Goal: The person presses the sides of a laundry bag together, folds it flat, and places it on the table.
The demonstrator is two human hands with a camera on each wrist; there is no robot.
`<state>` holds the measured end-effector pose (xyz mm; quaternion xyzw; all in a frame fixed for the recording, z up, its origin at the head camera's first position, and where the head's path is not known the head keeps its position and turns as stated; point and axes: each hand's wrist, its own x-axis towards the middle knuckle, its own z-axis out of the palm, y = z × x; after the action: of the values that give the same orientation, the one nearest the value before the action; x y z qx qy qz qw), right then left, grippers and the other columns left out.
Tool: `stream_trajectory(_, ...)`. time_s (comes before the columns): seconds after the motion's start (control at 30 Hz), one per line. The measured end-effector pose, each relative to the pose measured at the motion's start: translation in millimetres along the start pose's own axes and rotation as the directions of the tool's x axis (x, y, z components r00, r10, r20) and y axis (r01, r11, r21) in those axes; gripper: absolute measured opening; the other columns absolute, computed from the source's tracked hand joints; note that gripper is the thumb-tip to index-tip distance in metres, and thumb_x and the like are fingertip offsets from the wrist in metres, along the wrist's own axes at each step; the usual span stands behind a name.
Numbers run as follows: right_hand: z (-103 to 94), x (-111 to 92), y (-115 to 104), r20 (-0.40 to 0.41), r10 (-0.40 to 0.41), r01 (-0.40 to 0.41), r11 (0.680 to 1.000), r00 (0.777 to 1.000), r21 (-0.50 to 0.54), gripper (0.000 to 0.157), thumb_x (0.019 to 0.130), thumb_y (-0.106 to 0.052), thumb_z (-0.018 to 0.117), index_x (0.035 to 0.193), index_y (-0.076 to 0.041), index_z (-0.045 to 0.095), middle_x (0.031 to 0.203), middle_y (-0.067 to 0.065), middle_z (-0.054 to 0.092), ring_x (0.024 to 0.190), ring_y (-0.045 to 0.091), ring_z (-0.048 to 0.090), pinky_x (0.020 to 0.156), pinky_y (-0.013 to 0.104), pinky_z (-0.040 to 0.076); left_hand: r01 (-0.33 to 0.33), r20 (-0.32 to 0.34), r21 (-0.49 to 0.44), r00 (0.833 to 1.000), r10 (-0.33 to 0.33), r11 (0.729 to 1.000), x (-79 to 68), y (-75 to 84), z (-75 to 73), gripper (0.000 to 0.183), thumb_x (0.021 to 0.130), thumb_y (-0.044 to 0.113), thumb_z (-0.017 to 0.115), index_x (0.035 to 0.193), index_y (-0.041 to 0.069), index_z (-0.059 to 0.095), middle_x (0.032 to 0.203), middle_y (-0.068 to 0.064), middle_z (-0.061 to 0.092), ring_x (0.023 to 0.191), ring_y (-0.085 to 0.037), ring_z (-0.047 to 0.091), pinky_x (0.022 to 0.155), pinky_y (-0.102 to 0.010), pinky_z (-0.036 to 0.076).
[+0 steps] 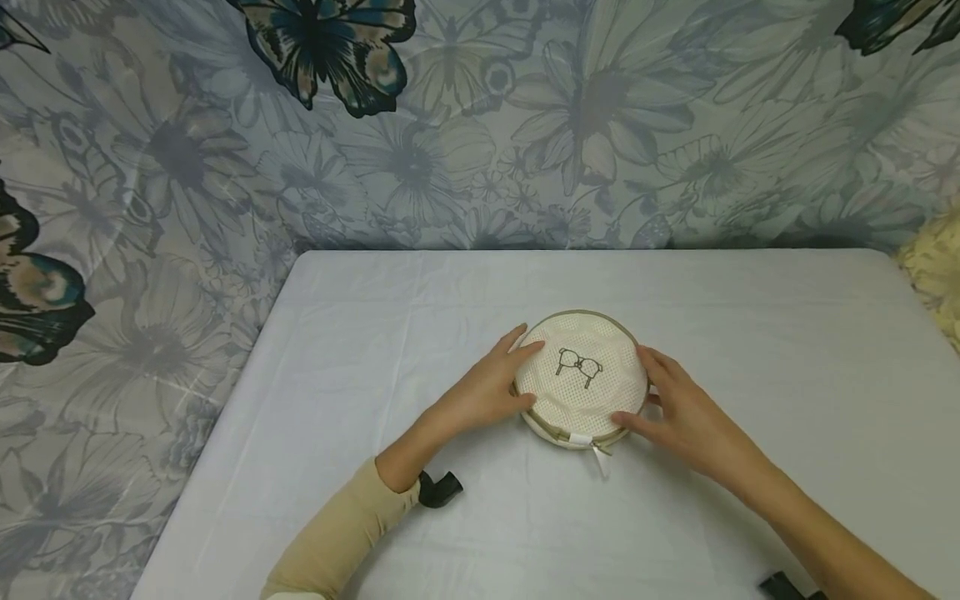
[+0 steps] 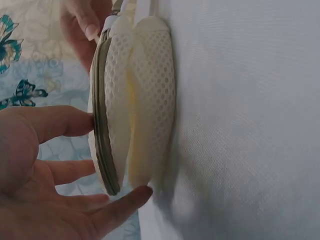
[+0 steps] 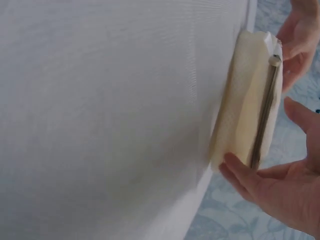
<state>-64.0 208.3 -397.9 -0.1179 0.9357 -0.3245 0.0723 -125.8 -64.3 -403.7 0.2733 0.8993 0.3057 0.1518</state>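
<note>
A round cream mesh laundry bag (image 1: 581, 392), with a small dark outline drawing on its top, lies on the white-covered table. A tan zipper (image 2: 102, 120) runs around its upper rim, and a white tab (image 1: 600, 460) hangs at the near side. My left hand (image 1: 491, 383) touches the bag's left side with spread fingers; its thumb meets the zipper in the left wrist view. On the opposite side, my right hand (image 1: 678, 412) has its fingers against the bag's edge. In the right wrist view, the right thumb (image 3: 300, 112) stands apart from the bag.
A white cloth covers the table (image 1: 360, 333). Behind it and to the left hangs a floral backdrop (image 1: 480, 150) with butterflies. Something yellow and ruffled (image 1: 933, 267) sits beyond the table's right edge. A black strap piece (image 1: 441, 490) shows at the left wrist.
</note>
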Motion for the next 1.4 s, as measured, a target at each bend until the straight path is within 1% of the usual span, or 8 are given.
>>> stream_trajectory(0.1, 3.7, 1, 0, 0.001, 0.001, -0.001, 0.997, 1.000, -0.074, 0.110, 0.084, -0.049, 0.077, 0.156, 0.006, 0.013, 0.157, 0.033, 0.016, 0.128, 0.055, 0.044, 0.096, 0.064, 0.043, -0.066, -0.014, 0.154, 0.998, 0.069, 0.986, -3.2, 5.1, 2.8, 0.075, 0.091, 0.012, 0.070, 0.155, 0.009, 0.033, 0.165, -0.014, 0.011, 0.147, -0.034, 0.026, 0.113, -0.042, 0.035)
stream_trajectory(0.2, 8.6, 2, 1, -0.023, -0.057, 0.052, 0.985, 0.998, -0.162, 0.112, 0.081, -0.048, 0.080, 0.155, 0.008, 0.017, 0.160, 0.030, 0.012, 0.134, 0.057, 0.033, 0.098, 0.067, 0.039, -0.159, 0.007, 0.313, 0.986, 0.165, 0.936, -4.7, 9.2, 5.4, 0.073, 0.092, 0.011, 0.066, 0.156, 0.009, 0.031, 0.165, -0.015, 0.013, 0.148, -0.039, 0.019, 0.118, -0.041, 0.026)
stream_trajectory(0.3, 11.4, 3, 3, -0.050, -0.157, 0.140, 0.958, 0.986, -0.252, 0.109, 0.078, -0.043, 0.083, 0.153, 0.009, 0.024, 0.161, 0.028, 0.014, 0.139, 0.055, 0.026, 0.101, 0.067, 0.036, -0.218, 0.047, 0.390, 0.975, 0.217, 0.894, -4.4, 11.0, 7.8, 0.073, 0.094, 0.019, 0.066, 0.157, 0.009, 0.030, 0.164, -0.016, 0.014, 0.149, -0.041, 0.012, 0.121, -0.039, 0.015)
stream_trajectory(0.5, 12.6, 9, 11, -0.049, -0.353, 0.305, 0.865, 0.934, -0.398, 0.108, 0.075, -0.046, 0.083, 0.154, 0.004, 0.028, 0.160, 0.023, 0.023, 0.144, 0.049, 0.023, 0.113, 0.064, 0.023, -0.223, 0.083, 0.428, 0.975, 0.208, 0.876, -3.5, 10.6, 10.7, 0.085, 0.092, 0.045, 0.069, 0.158, 0.011, 0.026, 0.165, -0.015, 0.010, 0.151, -0.039, 0.007, 0.122, -0.038, 0.009)
stream_trajectory(0.63, 13.2, 14, 14, 0.003, -0.406, 0.369, 0.826, 0.914, -0.426, 0.107, 0.077, -0.056, 0.077, 0.154, 0.002, 0.029, 0.161, 0.023, 0.022, 0.145, 0.047, 0.023, 0.116, 0.059, 0.019, -0.233, 0.094, 0.436, 0.972, 0.214, 0.869, -2.1, 9.9, 11.0, 0.089, 0.091, 0.050, 0.067, 0.158, 0.011, 0.025, 0.165, -0.015, 0.009, 0.151, -0.036, 0.006, 0.122, -0.039, 0.010)
stream_trajectory(0.83, 16.5, 18, 10, 0.066, -0.364, 0.357, 0.833, 0.929, -0.423, 0.106, 0.083, -0.063, 0.068, 0.154, 0.004, 0.026, 0.162, 0.024, 0.017, 0.147, 0.046, 0.018, 0.113, 0.058, 0.027, -0.237, 0.104, 0.432, 0.972, 0.213, 0.870, -0.1, 8.2, 13.6, 0.090, 0.091, 0.055, 0.062, 0.158, 0.010, 0.024, 0.165, -0.015, 0.005, 0.152, -0.032, 0.004, 0.122, -0.037, 0.010)
stream_trajectory(1.0, 18.7, 18, 7, 0.097, -0.320, 0.329, 0.837, 0.943, -0.437, 0.105, 0.086, -0.064, 0.064, 0.156, 0.003, 0.022, 0.163, 0.023, 0.013, 0.148, 0.044, 0.013, 0.116, 0.055, 0.025, -0.246, 0.105, 0.446, 0.969, 0.222, 0.860, -0.3, 7.7, 15.1, 0.093, 0.090, 0.058, 0.061, 0.159, 0.009, 0.022, 0.166, -0.014, 0.007, 0.152, -0.032, 0.005, 0.121, -0.039, 0.012)
stream_trajectory(1.4, 24.7, 19, 10, 0.065, -0.365, 0.353, 0.816, 0.929, -0.458, 0.101, 0.090, -0.065, 0.058, 0.155, 0.004, 0.024, 0.161, 0.026, 0.018, 0.147, 0.045, 0.016, 0.118, 0.051, 0.022, -0.257, 0.128, 0.499, 0.966, 0.223, 0.828, 1.1, 8.5, 19.9, 0.094, 0.092, 0.063, 0.054, 0.160, 0.009, 0.016, 0.165, -0.019, 0.003, 0.151, -0.037, 0.002, 0.122, -0.041, 0.010)
